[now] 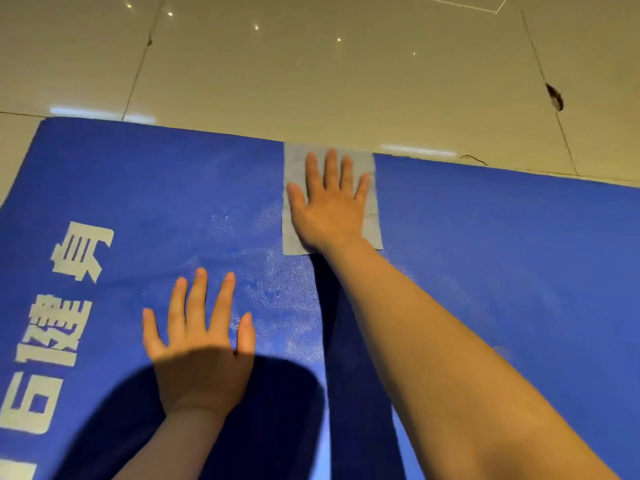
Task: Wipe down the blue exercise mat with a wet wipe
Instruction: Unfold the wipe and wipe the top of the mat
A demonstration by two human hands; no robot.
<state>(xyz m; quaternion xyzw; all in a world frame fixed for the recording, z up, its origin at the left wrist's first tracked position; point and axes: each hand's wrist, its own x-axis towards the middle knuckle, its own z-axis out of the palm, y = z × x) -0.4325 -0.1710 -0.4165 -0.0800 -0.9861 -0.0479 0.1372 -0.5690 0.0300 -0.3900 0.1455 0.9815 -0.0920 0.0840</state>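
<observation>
Wipe (pixel 375 216) cloth is lying flat and spread out on the blue exercise mat (pixel 502 244), pinned under the right hand (pixel 329 206), whose fingers (pixel 330 168) are stretched straight and slightly fanned, pressing down rather than gripping anything. It is looking thin, limp and damp, so it is likely weighing next to nothing and bunching or folding as soon as pressure slackens; a flat palm over its middle, as here, seems the best hold, with no pinching needed. Its far edge is sitting right at the mat's far border, just past the right fingertips, where the mat is meeting the tiled floor (pixel 311 71), so pushing further forward is probably carrying it off onto the tiles. The mat itself is appearing soft and slightly textured, likely giving some drag against the wet cloth. To the left of the pressing fingers, pale streaks are showing on the mat surface. Nearer the body, the left hand (pixel 201 344) is resting open on the mat, fingers spread wide and holding nothing, apparently bracing. Beyond that hand, white printed characters (pixel 72 271) are running along the mat. Broad blue surface is lying open to the right of the wipe, offering plenty of room for sideways strokes.
</observation>
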